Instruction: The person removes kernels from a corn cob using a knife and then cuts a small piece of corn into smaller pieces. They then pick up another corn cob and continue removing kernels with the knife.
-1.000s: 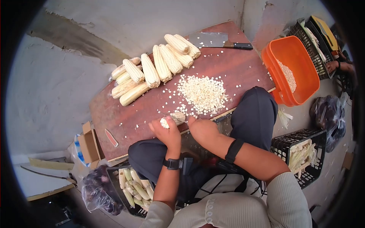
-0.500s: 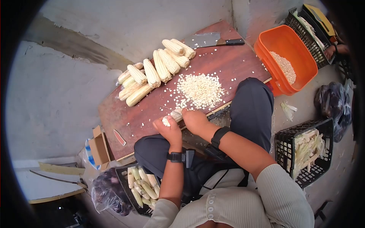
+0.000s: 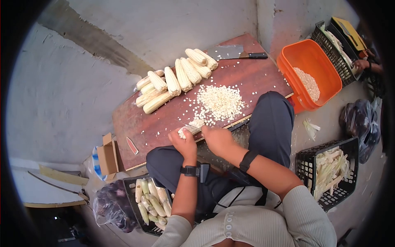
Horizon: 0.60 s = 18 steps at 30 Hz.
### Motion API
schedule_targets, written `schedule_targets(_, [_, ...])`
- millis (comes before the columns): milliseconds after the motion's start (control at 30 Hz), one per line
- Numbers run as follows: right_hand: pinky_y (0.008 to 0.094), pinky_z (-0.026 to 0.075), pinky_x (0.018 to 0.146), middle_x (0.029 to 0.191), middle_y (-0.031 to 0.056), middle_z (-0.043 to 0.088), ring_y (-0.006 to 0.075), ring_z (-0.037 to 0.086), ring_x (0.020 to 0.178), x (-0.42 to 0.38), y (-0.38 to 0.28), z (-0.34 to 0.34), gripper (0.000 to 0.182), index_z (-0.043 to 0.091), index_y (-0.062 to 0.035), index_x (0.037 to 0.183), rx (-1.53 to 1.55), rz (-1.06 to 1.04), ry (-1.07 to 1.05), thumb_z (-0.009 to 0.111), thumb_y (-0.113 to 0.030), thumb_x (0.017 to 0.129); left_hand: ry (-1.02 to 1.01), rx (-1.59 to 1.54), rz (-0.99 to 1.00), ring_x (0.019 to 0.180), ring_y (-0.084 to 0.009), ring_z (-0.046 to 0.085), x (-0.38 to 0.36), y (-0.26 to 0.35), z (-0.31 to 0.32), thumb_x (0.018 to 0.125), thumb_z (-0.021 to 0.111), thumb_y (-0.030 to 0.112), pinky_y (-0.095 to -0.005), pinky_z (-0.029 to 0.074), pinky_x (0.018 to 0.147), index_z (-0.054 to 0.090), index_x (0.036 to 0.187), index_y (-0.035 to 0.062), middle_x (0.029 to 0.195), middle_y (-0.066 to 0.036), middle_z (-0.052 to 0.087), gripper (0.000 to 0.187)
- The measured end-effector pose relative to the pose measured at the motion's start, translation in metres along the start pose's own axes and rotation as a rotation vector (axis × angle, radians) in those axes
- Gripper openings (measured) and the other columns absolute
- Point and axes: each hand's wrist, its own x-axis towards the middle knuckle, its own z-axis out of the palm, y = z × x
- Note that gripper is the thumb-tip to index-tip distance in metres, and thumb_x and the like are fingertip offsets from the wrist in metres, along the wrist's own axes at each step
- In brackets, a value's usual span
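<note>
Head view: a white corn cob point(image 3: 188, 129) lies at the near edge of the reddish-brown wooden board point(image 3: 255, 80), its pale kernels partly cut away along the side facing up. The left hand point(image 3: 184, 144) wraps around the cob's near end, fingers curled tight about it, thumb on top. The right hand point(image 3: 218, 139) is closed in a fist on the handle of a small knife point(image 3: 190, 126), whose thin blade lies across the cob; the handle itself is hidden inside the hand. Just beyond the cob sits a heap of loose kernels point(image 3: 219, 101), with stray kernels scattered around it. Farther back on the board lies a row of whole cobs point(image 3: 177, 79), touching one another, and a cleaver point(image 3: 232, 52) rests at the far edge. An orange tub point(image 3: 325, 66) holding kernels stands to the right of the board. A black crate point(image 3: 345, 181) of husks sits by the person's right knee, and another crate of cobs point(image 3: 150, 201) under the left arm.
</note>
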Motion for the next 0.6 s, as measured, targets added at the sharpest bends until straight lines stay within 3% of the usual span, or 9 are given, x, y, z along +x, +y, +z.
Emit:
schedule_targets(300, [0.0378, 0.051, 0.05, 0.064, 0.0118, 0.062, 0.0285, 0.065, 0.059, -0.014, -0.001, 0.01, 0.011, 0.048, -0.0025, 0.089, -0.06, 0.02, -0.05, 0.051, -0.009, 0.081, -0.151, 0.025, 0.133, 0.081, -0.0381, 0.049, 0.003, 0.013, -0.018, 0.08, 0.06, 0.014, -0.0439, 0.042, 0.073, 0.054, 0.091, -0.0037, 0.088, -0.02, 0.049, 0.022])
schedule_targets(600, [0.0386, 0.051, 0.047, 0.065, 0.0115, 0.063, 0.0279, 0.065, 0.058, -0.015, -0.005, -0.007, 0.009, 0.048, -0.0025, 0.088, -0.057, 0.044, -0.168, 0.051, -0.01, 0.082, -0.23, 0.068, -0.012, 0.079, -0.041, 0.05, 0.001, 0.018, -0.011, 0.079, 0.06, 0.017, -0.0474, 0.042, 0.068, 0.047, 0.089, -0.0015, 0.086, -0.02, 0.048, 0.024])
